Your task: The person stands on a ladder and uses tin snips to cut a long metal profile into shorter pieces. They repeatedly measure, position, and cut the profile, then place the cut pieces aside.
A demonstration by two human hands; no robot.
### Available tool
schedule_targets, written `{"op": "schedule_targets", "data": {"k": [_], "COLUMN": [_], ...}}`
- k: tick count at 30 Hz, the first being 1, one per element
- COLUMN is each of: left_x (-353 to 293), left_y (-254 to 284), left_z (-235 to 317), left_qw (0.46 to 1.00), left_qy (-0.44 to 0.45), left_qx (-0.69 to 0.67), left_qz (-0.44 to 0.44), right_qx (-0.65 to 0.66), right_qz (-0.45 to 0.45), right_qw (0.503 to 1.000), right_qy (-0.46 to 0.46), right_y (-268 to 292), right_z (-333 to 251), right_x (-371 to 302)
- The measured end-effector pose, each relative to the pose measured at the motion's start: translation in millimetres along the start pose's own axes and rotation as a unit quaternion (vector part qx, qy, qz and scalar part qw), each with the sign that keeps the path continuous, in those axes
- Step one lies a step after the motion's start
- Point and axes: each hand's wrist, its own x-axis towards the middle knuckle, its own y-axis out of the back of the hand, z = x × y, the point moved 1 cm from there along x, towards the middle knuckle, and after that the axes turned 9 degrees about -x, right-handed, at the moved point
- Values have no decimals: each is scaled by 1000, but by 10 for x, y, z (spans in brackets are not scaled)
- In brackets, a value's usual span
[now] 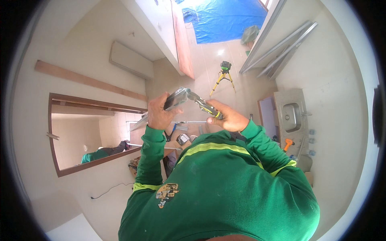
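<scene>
My left hand (160, 112) is wrapped around a shiny metal profile (175, 99), raised in front of my chest. Its long body seems to run down behind the hand to the left. In my right hand (232, 117) are hand snips or pliers (203, 106) with black-and-yellow grips; which of the two I cannot tell. The tool's head meets the upper end of the profile, just between my hands. The fingers behind the handles are partly hidden.
Ahead stands a laser level on a yellow tripod (224, 76). Metal profiles (289, 50) lean on the right wall, above a sink (292, 117) and an orange drill (288, 143). A wooden-framed opening or mirror (54, 132) is at left. Tools lie below my hands.
</scene>
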Motion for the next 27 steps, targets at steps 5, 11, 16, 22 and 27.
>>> {"op": "schedule_targets", "data": {"k": [5, 11, 16, 22, 27], "left_x": [-55, -211, -306, -415, -220], "left_y": [12, -68, -1010, -1189, -679], "left_z": [-53, -61, -207, 105, 313], "left_qw": [1000, 998, 995, 995, 998], "left_qy": [-19, -16, 1, 19, -63], "left_qx": [15, -40, 49, 53, 23], "left_qz": [10, 38, -86, -77, 6], "right_qx": [-30, -298, -802, -823, -376], "right_qz": [-14, 0, -29, -148, -111], "right_qw": [999, 953, 587, 517, 916], "right_qy": [-9, -55, -109, -182, -82], "right_y": [-45, 537, 1163, 1057, 1659], "right_z": [11, -566, -1728, -1952, -935], "right_x": [-11, -323, -468, -336, -768]}}
